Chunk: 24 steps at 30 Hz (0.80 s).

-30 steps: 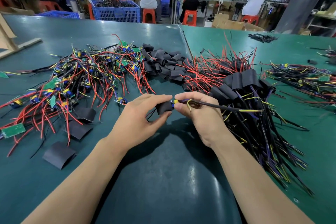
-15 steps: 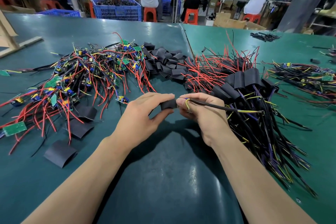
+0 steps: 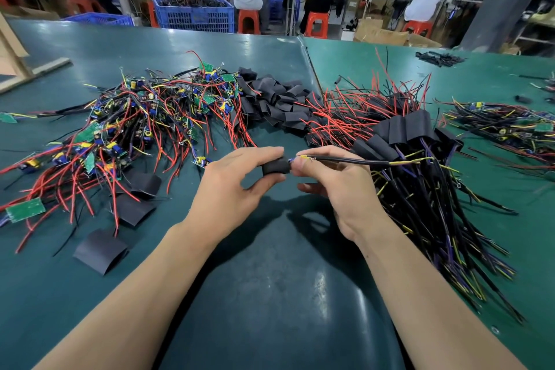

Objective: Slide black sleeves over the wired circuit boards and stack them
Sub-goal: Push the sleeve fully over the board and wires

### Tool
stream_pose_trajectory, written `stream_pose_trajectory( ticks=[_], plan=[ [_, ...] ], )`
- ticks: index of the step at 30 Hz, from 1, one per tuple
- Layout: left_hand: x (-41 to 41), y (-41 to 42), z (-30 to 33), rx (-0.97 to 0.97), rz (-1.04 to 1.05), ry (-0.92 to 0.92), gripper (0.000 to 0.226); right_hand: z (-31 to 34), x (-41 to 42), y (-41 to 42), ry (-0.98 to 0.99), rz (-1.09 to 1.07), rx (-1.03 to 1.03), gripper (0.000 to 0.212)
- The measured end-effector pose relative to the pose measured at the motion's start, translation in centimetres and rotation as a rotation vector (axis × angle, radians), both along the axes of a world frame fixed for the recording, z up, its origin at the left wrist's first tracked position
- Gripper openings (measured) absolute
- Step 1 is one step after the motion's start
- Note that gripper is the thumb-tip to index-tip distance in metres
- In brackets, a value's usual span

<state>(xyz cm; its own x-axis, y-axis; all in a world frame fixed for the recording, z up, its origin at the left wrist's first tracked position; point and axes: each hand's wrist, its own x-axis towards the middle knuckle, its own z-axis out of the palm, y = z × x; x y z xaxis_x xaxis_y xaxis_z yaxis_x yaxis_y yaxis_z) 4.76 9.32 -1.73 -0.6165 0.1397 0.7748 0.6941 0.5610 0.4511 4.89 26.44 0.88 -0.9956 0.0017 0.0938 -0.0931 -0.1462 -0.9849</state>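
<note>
Left hand (image 3: 228,189) pinched the black sleeve (image 3: 275,166) between thumb and fingertips, just above the green table (image 3: 270,294). Sleeve lay directly at 3 o'clock of that hand, long axis running 9-to-3.

At the sleeve's 3 o'clock mouth a sliver of blue showed, presumably the circuit board; most of it was hidden, so insertion depth could not be read.

Right hand (image 3: 339,186) touched that mouth, fingers clamped on the wire bundle (image 3: 354,161), which trailed toward 3 o'clock over the finished stack (image 3: 405,135).

Judgement: both hands equally near; seating needs a push along the same axis.
</note>
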Motion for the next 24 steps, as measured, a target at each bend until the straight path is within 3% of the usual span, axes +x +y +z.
stream_pose_trajectory(
  ticks=[6,8,10,13,15,19,24],
  plan=[
    [0.2,0.1,0.1,0.01,-0.028,-0.011,0.034,-0.1,-0.2,-0.2,-0.165,0.098,-0.164,0.006],
    [0.2,0.0,0.2,0.014,-0.023,0.0,0.034,-0.2,-0.2,-0.3,-0.162,0.115,-0.208,0.013],
    [0.3,0.1,0.2,0.009,-0.035,0.015,0.033,-0.3,0.0,-0.3,-0.158,0.172,-0.147,0.018],
    [0.4,0.2,0.3,-0.029,-0.056,0.034,0.036,-0.3,0.3,-0.3,-0.094,0.177,0.069,0.006],
    [0.3,0.0,0.6,-0.057,-0.015,0.099,0.037,-0.1,0.3,-0.3,-0.057,0.093,0.053,0.007],
    [0.2,-0.9,0.8,0.017,0.154,0.222,0.023,1.5,0.2,0.4,-0.005,-0.16,-0.144,0.006],
    [0.0,-0.8,0.3,0.063,0.157,0.2,0.021,3.4,-0.7,3.8,0.025,-0.384,-0.649,0.007]
  ],
)
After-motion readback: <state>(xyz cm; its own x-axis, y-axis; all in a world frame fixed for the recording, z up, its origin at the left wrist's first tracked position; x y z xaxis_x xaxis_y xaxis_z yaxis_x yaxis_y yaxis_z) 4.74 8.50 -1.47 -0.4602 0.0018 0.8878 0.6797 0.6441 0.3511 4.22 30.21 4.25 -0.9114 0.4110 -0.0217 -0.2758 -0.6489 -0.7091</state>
